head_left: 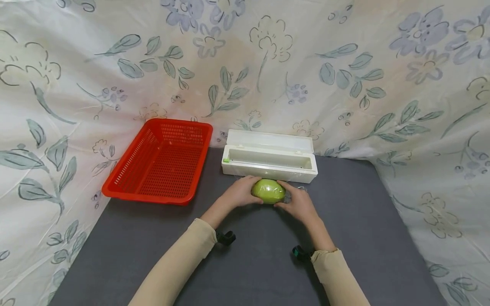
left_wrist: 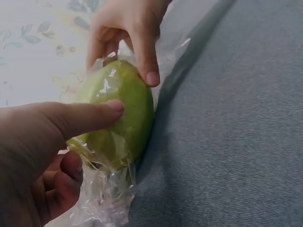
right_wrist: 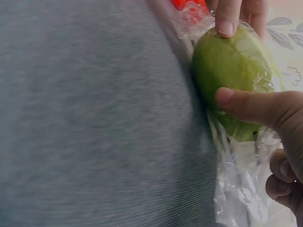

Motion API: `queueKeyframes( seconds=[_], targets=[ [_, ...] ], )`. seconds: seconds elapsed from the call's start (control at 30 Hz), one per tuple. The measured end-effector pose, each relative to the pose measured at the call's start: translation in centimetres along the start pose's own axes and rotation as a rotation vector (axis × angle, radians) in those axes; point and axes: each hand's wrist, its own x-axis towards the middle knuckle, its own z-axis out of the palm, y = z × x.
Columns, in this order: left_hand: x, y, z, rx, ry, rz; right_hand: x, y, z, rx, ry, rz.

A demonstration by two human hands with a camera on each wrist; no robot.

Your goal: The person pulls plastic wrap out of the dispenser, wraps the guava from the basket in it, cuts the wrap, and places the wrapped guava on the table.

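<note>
A green mango (head_left: 269, 191) wrapped in clear plastic film lies on its side on the grey table, just in front of the white box. At its left end my left hand (head_left: 240, 193) grips it, the thumb laid over the near side. My right hand (head_left: 300, 204) holds the opposite end in the same way. Loose, crumpled plastic film (left_wrist: 102, 201) trails from the mango's left end in the left wrist view. More film (right_wrist: 239, 189) sticks out past the right end in the right wrist view.
Behind the mango stands a long white box (head_left: 268, 172) with its lid (head_left: 269, 140) raised and a small green piece (head_left: 226, 160) on its left rim. A red plastic basket (head_left: 149, 197) sits at the back left. Floral cloth (head_left: 268, 63) hangs behind the grey table (head_left: 367, 221).
</note>
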Motion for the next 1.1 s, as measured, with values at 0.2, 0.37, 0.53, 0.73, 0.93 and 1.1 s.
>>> queueKeyframes(
  seconds=[0.2, 0.37, 0.53, 0.73, 0.93, 1.1],
  targets=[
    [0.1, 0.5, 0.2, 0.027, 0.045, -0.005, 1.0, 0.0, -0.7, -0.032, -0.064, 0.008],
    [0.3, 0.5, 1.0, 0.076, 0.146, 0.030, 1.8, 0.2, -1.4, -0.032, -0.128, 0.033],
    [0.5, 0.4, 1.6, 0.104, 0.204, 0.013, 1.8, 0.1, -1.4, -0.051, -0.092, 0.058],
    [0.8, 0.0, 1.3, 0.082, 0.216, 0.008, 0.9, -0.3, -0.5, -0.053, 0.029, 0.081],
    [1.0, -0.7, 0.9, 0.032, 0.157, -0.035, 1.4, -0.3, 0.6, -0.045, 0.045, 0.075],
    [1.9, -0.7, 0.6, 0.003, 0.147, -0.033, 2.1, 0.6, 0.1, -0.027, 0.049, 0.057]
  ],
)
